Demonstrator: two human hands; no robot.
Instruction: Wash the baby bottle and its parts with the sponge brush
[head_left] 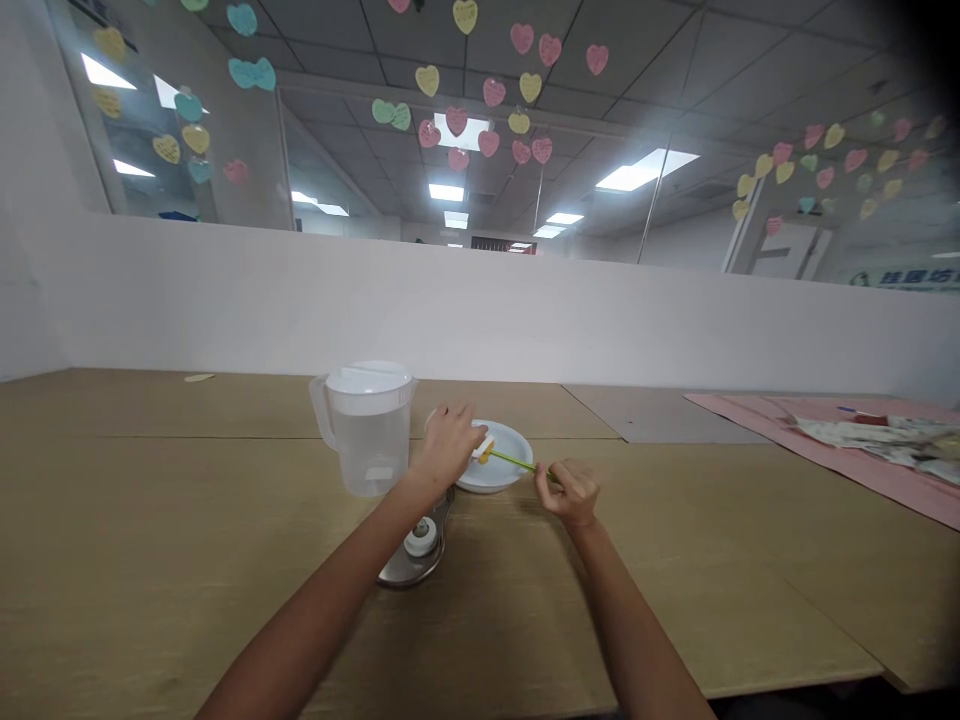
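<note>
My right hand (571, 492) is closed around the end of a thin green stick (514, 461), perhaps a brush handle. Its far end meets a yellow-orange part (485, 455) beside a small white piece (484, 444). My left hand (450, 440) is closed at that white piece, whose kind I cannot make out behind the fingers. Both hands are at a white bowl (517, 447), the left above its near left rim, the right just off its right side. Under my left forearm lies a shiny metal tray (409, 572), partly hidden, with a round white piece (421, 537) on it.
A clear lidded plastic pitcher (371, 440) stands just left of my left hand. A flat pale piece (199, 378) lies at the back left. On the right, a pink cloth (847, 455) carries a pile of crumpled items (892, 440). A white wall (480, 315) bounds the table behind.
</note>
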